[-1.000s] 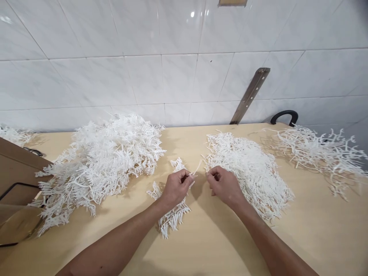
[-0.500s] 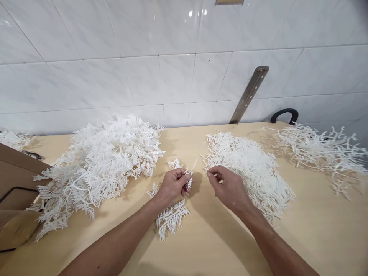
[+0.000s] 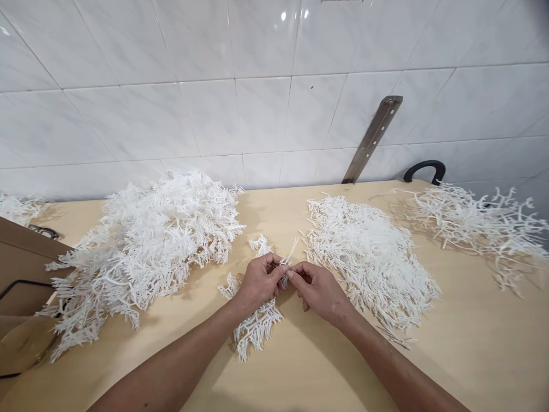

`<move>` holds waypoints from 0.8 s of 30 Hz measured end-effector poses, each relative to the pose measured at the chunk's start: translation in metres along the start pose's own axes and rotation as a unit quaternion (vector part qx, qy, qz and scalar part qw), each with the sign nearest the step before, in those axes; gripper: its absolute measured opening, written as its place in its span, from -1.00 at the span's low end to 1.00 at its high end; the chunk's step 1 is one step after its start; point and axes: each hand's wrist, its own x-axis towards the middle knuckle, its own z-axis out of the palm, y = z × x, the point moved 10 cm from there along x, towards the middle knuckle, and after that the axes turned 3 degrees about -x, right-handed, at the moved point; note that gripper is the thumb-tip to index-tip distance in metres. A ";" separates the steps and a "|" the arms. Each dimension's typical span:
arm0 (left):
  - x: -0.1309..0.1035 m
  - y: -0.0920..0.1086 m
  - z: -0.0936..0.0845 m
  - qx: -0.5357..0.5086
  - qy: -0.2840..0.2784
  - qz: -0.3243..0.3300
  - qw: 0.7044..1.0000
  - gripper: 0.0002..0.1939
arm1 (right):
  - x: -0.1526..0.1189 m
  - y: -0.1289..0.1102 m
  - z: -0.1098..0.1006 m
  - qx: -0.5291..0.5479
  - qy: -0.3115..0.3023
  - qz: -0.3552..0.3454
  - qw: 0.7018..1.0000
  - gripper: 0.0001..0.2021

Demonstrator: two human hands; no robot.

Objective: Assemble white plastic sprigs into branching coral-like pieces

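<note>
My left hand (image 3: 260, 280) is closed in a pinch on a small white branched plastic piece (image 3: 293, 249), whose thin stems stick up above the fingers. Against it, the thumb and forefinger of my right hand (image 3: 318, 290) are pinched at the same piece; what exactly they grip is hidden between the fingertips. Beneath my left wrist lie several white branched pieces (image 3: 258, 329) on the table. To the right of my hands spreads a flat heap of short white plastic pieces (image 3: 369, 257).
A large heap of white branched plastic (image 3: 158, 246) covers the table's left side, beside a brown box (image 3: 30, 257). Looser white branches (image 3: 480, 220) lie far right near a black curved handle (image 3: 424, 166). A metal strip (image 3: 373, 140) leans on the tiled wall.
My right hand has moved left and down from the edge of the right heap to meet my left hand's fingertips. The left hand has barely moved.
</note>
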 end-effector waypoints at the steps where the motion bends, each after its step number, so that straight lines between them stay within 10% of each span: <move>1: -0.001 0.002 0.000 0.006 0.002 0.007 1.000 -0.72 | 0.000 0.003 0.001 0.012 -0.005 0.007 1.000 -0.69; 24: -0.003 0.004 0.000 0.027 -0.003 0.002 1.000 -0.71 | 0.007 0.023 0.011 0.171 -0.043 0.061 0.982 -0.65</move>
